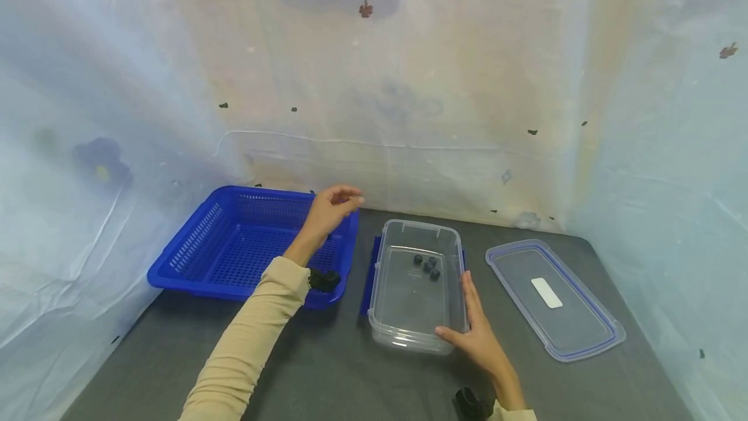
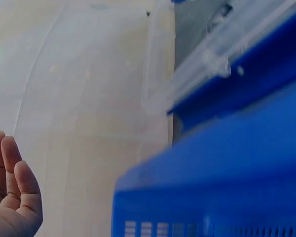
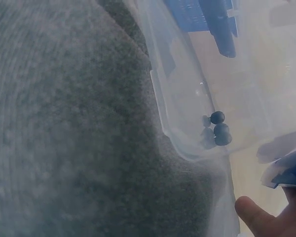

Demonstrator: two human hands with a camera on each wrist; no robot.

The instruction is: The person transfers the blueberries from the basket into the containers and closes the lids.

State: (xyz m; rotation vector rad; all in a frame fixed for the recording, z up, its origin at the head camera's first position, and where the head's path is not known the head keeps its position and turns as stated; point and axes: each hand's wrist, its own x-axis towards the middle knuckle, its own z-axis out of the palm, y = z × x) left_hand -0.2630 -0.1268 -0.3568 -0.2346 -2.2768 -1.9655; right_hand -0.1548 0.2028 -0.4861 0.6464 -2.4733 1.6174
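My left hand (image 1: 328, 213) hovers above the right rim of a blue plastic basket (image 1: 193, 286), its fingers loosely bent with nothing between them. In the left wrist view the same hand (image 2: 12, 197) shows an empty palm. A clear plastic food container (image 1: 403, 307) stands right of the basket without its lid. Several small dark round fruits, looking like blueberries (image 1: 428, 266), lie inside it. Against the container's right side rests my right hand (image 1: 482, 338), fingers straight along the outer wall and thumb at the near right rim. The right wrist view shows its thumb (image 3: 256, 216).
A clear lid (image 1: 575, 320) with a blue seal and white label lies flat at the right. Blue edges of something (image 1: 369, 288) show beneath the container. Dark grey cloth (image 1: 327, 369) covers the table, and a patterned plastic sheet (image 1: 409, 83) hangs behind and at both sides.
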